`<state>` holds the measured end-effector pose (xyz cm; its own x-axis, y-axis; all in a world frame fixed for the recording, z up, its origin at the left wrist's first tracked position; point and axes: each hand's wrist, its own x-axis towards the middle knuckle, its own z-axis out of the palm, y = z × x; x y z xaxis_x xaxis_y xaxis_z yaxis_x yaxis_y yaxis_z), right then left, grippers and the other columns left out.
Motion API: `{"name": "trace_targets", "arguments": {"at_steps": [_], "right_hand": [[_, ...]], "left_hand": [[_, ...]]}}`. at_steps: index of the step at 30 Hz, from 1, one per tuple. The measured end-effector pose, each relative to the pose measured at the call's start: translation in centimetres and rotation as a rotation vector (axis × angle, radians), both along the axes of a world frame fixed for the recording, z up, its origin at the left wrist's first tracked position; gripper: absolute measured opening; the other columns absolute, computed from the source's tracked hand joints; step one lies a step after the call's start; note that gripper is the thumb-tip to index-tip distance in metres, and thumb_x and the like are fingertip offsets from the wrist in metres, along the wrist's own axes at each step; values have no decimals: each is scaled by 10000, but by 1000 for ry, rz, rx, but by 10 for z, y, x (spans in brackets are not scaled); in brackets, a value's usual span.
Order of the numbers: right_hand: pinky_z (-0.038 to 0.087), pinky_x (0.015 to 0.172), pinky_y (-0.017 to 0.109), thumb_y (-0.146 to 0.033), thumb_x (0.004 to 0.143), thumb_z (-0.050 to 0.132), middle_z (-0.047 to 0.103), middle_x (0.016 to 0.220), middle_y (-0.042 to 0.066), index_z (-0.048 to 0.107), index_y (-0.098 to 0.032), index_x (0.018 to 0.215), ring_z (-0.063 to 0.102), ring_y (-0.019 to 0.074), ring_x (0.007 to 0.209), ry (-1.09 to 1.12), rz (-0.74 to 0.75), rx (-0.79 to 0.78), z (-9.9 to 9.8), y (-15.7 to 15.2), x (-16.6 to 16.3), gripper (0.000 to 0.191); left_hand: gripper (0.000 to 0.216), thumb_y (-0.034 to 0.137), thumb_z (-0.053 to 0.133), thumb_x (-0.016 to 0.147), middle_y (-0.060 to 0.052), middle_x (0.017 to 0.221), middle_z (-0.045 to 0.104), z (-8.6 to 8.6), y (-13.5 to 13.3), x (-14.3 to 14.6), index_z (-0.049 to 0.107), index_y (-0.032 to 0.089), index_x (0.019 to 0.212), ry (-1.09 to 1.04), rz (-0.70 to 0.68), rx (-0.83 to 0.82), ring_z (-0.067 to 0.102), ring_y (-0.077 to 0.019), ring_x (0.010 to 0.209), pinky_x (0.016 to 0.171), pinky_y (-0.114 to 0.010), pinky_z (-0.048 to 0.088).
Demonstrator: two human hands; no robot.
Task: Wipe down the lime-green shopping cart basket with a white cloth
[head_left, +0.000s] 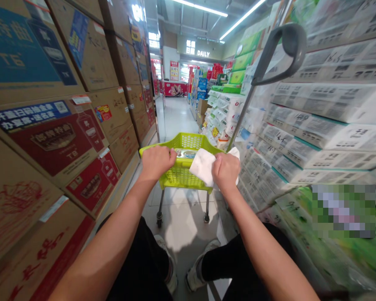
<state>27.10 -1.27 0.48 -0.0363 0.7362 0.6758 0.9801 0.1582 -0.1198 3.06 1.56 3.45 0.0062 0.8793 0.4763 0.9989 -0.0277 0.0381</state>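
Observation:
A small yellow-green shopping cart (188, 177) with a perforated basket stands right before me on the floor. My left hand (158, 161) is closed round its near rim at the left corner. At the right side of that same rim, my right hand (227, 170) is closed on a white cloth (203, 166), which bunches out on both sides of the fist. Whether those fingers also grip the rim beneath the cloth is hidden. Inside the basket lies a shiny, clear-wrapped package (186, 153), partly covered by the rim and the cloth.
Stacked cardboard cartons (47, 140) line the left side closely. Plastic-wrapped packs (307, 125) are piled on the right. A grey loop handle (282, 54) on a metal pole leans up right of the cart. The tiled aisle (178, 110) runs ahead past more stacked goods.

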Motion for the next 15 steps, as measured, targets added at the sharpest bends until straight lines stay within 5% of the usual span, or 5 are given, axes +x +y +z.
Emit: {"name": "trace_targets", "arguments": {"at_steps": [8,12,15], "right_hand": [[242,1177,544,-479,965,481,581,1420,153,542,-190,1421,449,344,1351,60,265,119,-17,-26,4,544],[405,1089,451,-369,1040,359,707,1214,119,693,-209,1160,604,273,1182,247,366,73,-4,-28,22,390],[534,819,364,-463,1021,410,729,885,77,686,-205,888,661,232,855,693,371,77,4,-25,43,401]], "left_hand": [[569,376,277,949,-211,912,732,2,-2,-7,779,113,895,45,-43,-19,676,-340,864,681,-394,391],[548,377,295,940,-200,887,736,4,-5,-10,778,135,852,63,-70,-22,684,-342,855,656,-387,382],[530,376,304,930,-186,881,740,7,-7,-16,777,159,831,72,-92,-22,692,-339,857,651,-379,385]]}}
